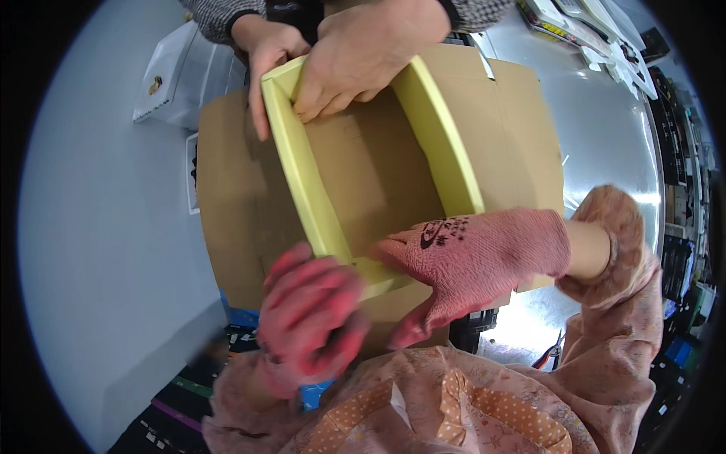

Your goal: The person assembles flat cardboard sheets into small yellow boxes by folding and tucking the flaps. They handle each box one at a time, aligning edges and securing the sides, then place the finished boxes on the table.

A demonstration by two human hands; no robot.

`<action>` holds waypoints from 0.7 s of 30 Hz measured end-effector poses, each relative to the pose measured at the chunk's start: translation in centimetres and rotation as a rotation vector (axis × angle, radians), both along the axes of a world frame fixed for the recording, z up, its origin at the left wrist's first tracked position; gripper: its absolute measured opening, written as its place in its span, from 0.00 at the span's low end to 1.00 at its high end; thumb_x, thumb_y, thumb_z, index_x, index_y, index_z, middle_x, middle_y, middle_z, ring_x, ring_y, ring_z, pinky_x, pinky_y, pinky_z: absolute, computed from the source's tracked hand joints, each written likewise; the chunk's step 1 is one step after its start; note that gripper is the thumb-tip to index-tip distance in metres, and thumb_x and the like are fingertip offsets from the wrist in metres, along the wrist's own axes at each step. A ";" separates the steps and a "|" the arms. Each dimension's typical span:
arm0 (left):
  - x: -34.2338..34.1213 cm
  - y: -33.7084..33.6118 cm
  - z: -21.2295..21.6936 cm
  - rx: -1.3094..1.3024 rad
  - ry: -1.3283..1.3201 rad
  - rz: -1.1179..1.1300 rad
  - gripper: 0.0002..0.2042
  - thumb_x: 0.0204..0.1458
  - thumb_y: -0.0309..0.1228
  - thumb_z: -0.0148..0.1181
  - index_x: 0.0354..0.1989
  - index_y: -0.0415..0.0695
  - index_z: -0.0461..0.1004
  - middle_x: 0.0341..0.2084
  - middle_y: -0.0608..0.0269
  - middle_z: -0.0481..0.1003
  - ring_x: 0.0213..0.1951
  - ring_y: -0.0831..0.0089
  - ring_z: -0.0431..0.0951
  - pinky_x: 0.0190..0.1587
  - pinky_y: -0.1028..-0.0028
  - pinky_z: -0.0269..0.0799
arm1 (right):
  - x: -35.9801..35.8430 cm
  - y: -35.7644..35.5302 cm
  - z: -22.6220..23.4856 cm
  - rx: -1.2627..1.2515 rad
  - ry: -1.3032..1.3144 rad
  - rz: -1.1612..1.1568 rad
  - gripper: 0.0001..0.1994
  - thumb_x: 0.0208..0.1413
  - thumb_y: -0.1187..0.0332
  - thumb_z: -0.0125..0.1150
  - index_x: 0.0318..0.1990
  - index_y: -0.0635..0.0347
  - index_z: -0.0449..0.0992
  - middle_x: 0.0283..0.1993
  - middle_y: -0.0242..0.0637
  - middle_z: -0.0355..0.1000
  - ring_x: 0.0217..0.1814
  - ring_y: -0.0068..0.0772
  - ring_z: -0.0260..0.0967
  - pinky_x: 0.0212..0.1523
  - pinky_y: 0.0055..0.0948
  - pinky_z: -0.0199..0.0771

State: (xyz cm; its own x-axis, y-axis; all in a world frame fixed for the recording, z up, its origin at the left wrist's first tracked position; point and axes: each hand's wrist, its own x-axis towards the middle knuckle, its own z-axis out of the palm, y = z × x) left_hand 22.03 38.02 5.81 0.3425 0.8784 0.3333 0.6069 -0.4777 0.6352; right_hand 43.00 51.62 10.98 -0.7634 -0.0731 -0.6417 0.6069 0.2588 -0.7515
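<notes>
The frame (302,163) was pale yellow, lying on plain brown cardboard (522,136) over a pale grey table (98,250). Both of the person's hands, the left hand (310,318) and the right hand (473,257), wore pink-red knitted gloves, the right bearing a black mark. Their sleeves (628,303) were pink and flower-patterned.

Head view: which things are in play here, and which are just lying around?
In play:
- yellow frame
- cardboard sheet under it
- left hand, gloved, at the frame's near end
- right hand, gloved, on the near end
- co-worker's hands at the far end

Lying about:
- white box
- white parts
</notes>
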 end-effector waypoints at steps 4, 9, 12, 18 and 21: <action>1.3 -2.2 -7.4 -0.208 -0.570 0.427 0.31 0.58 0.49 0.48 0.60 0.33 0.62 0.59 0.48 0.63 0.59 0.57 0.64 0.62 0.60 0.56 | -3.6 0.5 -4.4 0.111 -0.102 0.287 0.34 0.51 0.49 0.57 0.58 0.67 0.63 0.61 0.51 0.64 0.62 0.49 0.63 0.57 0.42 0.66; 2.7 -5.7 -13.4 -0.410 -0.171 0.461 0.24 0.62 0.43 0.46 0.60 0.38 0.63 0.54 0.55 0.69 0.54 0.64 0.70 0.57 0.65 0.65 | -3.9 1.6 -5.4 -0.008 -0.244 0.303 0.52 0.39 0.46 0.63 0.72 0.52 0.46 0.76 0.46 0.37 0.76 0.46 0.41 0.69 0.38 0.49; 3.3 -5.9 -13.8 -0.483 -0.144 0.421 0.25 0.62 0.45 0.45 0.60 0.39 0.62 0.54 0.56 0.68 0.55 0.64 0.70 0.57 0.66 0.65 | -5.0 2.6 -4.8 -0.052 -0.297 0.372 0.51 0.38 0.47 0.65 0.71 0.53 0.48 0.74 0.47 0.39 0.74 0.47 0.44 0.68 0.39 0.51; 4.1 -4.0 -14.5 -0.628 -0.848 0.432 0.26 0.62 0.48 0.43 0.61 0.41 0.62 0.55 0.58 0.68 0.56 0.66 0.69 0.58 0.66 0.64 | -7.4 4.0 -4.4 -0.315 -0.534 0.530 0.41 0.38 0.54 0.70 0.60 0.66 0.64 0.60 0.54 0.64 0.60 0.48 0.64 0.57 0.40 0.65; 3.6 -2.2 -14.2 -0.680 -1.248 0.446 0.27 0.62 0.50 0.42 0.61 0.41 0.61 0.55 0.59 0.67 0.56 0.67 0.68 0.58 0.66 0.63 | -8.0 3.3 -3.2 0.003 -0.349 0.504 0.33 0.38 0.56 0.71 0.50 0.70 0.71 0.52 0.53 0.70 0.55 0.46 0.68 0.51 0.39 0.69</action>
